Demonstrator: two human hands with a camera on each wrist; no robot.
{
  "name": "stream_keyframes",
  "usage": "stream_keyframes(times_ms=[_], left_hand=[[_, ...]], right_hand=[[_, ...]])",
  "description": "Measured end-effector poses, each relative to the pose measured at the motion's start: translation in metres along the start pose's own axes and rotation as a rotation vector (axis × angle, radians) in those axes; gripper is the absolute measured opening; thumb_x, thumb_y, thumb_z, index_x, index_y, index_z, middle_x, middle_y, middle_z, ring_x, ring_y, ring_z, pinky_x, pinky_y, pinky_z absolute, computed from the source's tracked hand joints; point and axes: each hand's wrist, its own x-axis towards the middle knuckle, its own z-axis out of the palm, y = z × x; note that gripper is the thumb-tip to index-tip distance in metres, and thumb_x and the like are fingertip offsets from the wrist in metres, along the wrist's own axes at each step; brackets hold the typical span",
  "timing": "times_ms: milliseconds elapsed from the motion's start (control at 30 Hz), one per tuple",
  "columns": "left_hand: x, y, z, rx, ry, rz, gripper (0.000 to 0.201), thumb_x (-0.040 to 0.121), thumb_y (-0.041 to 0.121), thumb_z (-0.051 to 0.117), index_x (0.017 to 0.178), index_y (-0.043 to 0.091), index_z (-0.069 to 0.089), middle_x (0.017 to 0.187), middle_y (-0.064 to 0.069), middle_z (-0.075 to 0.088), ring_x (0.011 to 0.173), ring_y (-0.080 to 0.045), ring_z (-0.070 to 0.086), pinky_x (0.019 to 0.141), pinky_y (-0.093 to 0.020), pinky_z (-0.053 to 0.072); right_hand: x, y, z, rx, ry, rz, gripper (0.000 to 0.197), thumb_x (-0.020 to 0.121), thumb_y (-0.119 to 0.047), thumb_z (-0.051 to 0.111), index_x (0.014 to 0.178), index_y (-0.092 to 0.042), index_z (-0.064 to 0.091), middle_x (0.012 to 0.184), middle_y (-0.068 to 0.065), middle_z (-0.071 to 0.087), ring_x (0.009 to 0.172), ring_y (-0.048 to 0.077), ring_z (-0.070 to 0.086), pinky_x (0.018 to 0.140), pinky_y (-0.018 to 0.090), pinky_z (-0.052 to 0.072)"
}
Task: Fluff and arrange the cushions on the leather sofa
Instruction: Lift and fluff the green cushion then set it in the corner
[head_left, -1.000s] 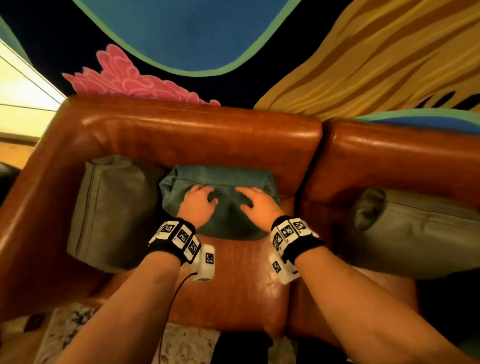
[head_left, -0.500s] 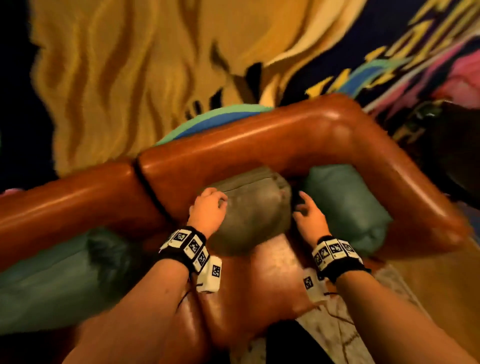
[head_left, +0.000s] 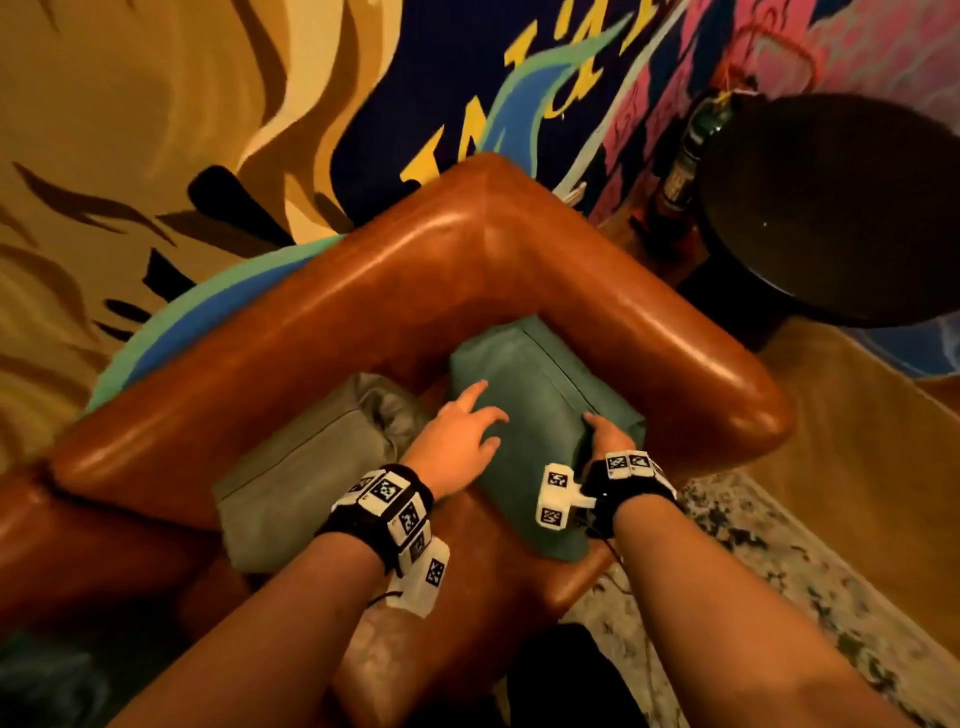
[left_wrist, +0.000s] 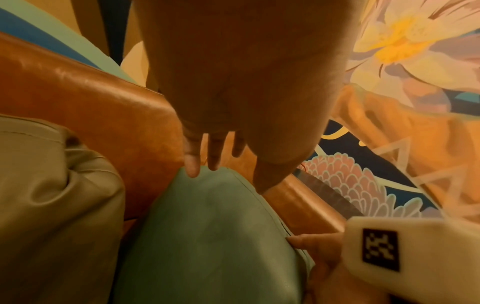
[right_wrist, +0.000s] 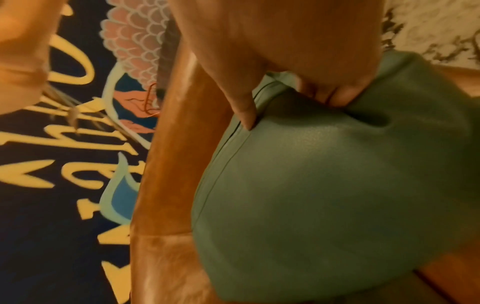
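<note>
I have moved from the grey cushion (head_left: 306, 467) to the teal cushion (head_left: 524, 410) in the sofa (head_left: 467, 260) corner. My left hand (head_left: 457, 441) lies spread on it, while my right hand (head_left: 605, 439) has its grip pinching the edge, so I think this one gets fluffed now.

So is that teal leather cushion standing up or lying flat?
Propped up: the teal leather cushion leans against the brown leather sofa's armrest, lower edge on the seat, with both hands on it.

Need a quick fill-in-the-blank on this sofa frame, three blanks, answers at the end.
1. Both hands are on the ____ cushion.
2. The grey cushion lies to that cushion's ____ in the head view.
3. The right hand grips the cushion's edge, while the left hand has its fingers ____.

Answers: green; left; spread
</note>
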Motion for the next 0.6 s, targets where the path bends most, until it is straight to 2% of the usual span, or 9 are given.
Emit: stream_keyframes(times_ms=[100, 133, 200, 233, 300, 400, 433, 500, 600], left_hand=[[0.018, 0.001, -0.009, 0.040, -0.033, -0.039, 0.038, 0.099, 0.029, 0.055, 0.137, 0.026, 0.055, 0.165, -0.008, 0.021, 0.143, -0.033, 0.037, 0.116, -0.045, 0.035], [0.025, 0.001, -0.011, 0.040, -0.042, -0.049, 0.040, 0.099, 0.028, 0.055, 0.139, 0.024, 0.053, 0.165, -0.009, 0.022, 0.144, -0.032, 0.036, 0.117, -0.044, 0.034], [0.044, 0.006, -0.014, 0.016, -0.026, -0.031, 0.051, 0.098, 0.026, 0.056, 0.148, 0.018, 0.044, 0.163, -0.013, 0.025, 0.146, -0.033, 0.034, 0.120, -0.043, 0.030], [0.052, 0.009, -0.015, -0.013, 0.011, -0.017, 0.058, 0.098, 0.025, 0.057, 0.152, 0.015, 0.037, 0.162, -0.014, 0.026, 0.147, -0.033, 0.033, 0.121, -0.041, 0.028], [0.069, 0.021, -0.015, -0.102, 0.109, -0.004, 0.064, 0.098, 0.025, 0.056, 0.155, 0.011, 0.030, 0.159, -0.015, 0.033, 0.145, -0.030, 0.034, 0.121, -0.038, 0.027], [0.089, 0.040, -0.003, -0.223, 0.178, 0.005, 0.050, 0.099, 0.033, 0.058, 0.142, 0.008, 0.051, 0.139, -0.015, 0.056, 0.130, -0.030, 0.052, 0.109, -0.034, 0.038], [0.096, 0.048, 0.002, -0.226, 0.137, 0.003, 0.048, 0.097, 0.039, 0.059, 0.133, 0.007, 0.059, 0.131, -0.014, 0.063, 0.122, -0.030, 0.058, 0.104, -0.033, 0.041], [0.102, 0.055, 0.012, -0.190, -0.022, -0.074, 0.063, 0.089, 0.061, 0.060, 0.119, 0.006, 0.067, 0.120, -0.013, 0.069, 0.113, -0.030, 0.064, 0.097, -0.035, 0.048], [0.105, 0.060, 0.024, -0.133, -0.366, -0.157, 0.095, 0.062, 0.089, 0.060, 0.124, 0.017, 0.068, 0.125, -0.005, 0.069, 0.117, -0.026, 0.063, 0.103, -0.037, 0.048]], right_hand=[[-0.018, -0.005, -0.004, 0.174, -0.092, 0.049, 0.031, 0.078, -0.027, 0.082, 0.100, -0.010, 0.068, 0.099, 0.015, 0.072, 0.083, 0.030, 0.068, 0.062, 0.034, 0.054], [-0.018, -0.003, -0.010, 0.176, -0.118, 0.041, 0.039, 0.075, -0.024, 0.084, 0.107, -0.008, 0.068, 0.102, 0.015, 0.072, 0.086, 0.029, 0.069, 0.060, 0.033, 0.055], [-0.013, 0.006, -0.027, 0.136, -0.082, 0.026, 0.075, 0.060, -0.025, 0.093, 0.124, 0.001, 0.063, 0.116, 0.015, 0.070, 0.097, 0.028, 0.068, 0.070, 0.036, 0.057], [-0.014, 0.013, -0.036, 0.092, -0.022, -0.012, 0.077, 0.061, -0.022, 0.093, 0.127, 0.003, 0.061, 0.120, 0.014, 0.068, 0.101, 0.028, 0.066, 0.078, 0.038, 0.055], [-0.010, 0.036, -0.055, 0.122, 0.056, -0.102, 0.053, 0.073, -0.009, 0.086, 0.120, -0.002, 0.063, 0.119, 0.011, 0.068, 0.102, 0.025, 0.064, 0.087, 0.038, 0.052], [-0.003, 0.067, -0.072, 0.266, 0.047, -0.163, 0.056, 0.064, 0.000, 0.086, 0.118, 0.004, 0.068, 0.115, 0.022, 0.072, 0.100, 0.033, 0.071, 0.096, 0.050, 0.054], [-0.002, 0.076, -0.078, 0.306, 0.035, -0.162, 0.060, 0.060, 0.001, 0.085, 0.118, 0.003, 0.068, 0.113, 0.023, 0.072, 0.102, 0.037, 0.071, 0.098, 0.055, 0.052], [0.005, 0.093, -0.086, 0.352, 0.012, -0.156, 0.065, 0.054, 0.000, 0.085, 0.117, 0.001, 0.069, 0.112, 0.022, 0.073, 0.105, 0.040, 0.070, 0.099, 0.059, 0.050], [0.018, 0.113, -0.097, 0.274, 0.117, -0.251, 0.073, 0.038, -0.017, 0.092, 0.108, -0.009, 0.075, 0.106, 0.010, 0.077, 0.100, 0.032, 0.073, 0.095, 0.053, 0.055]])
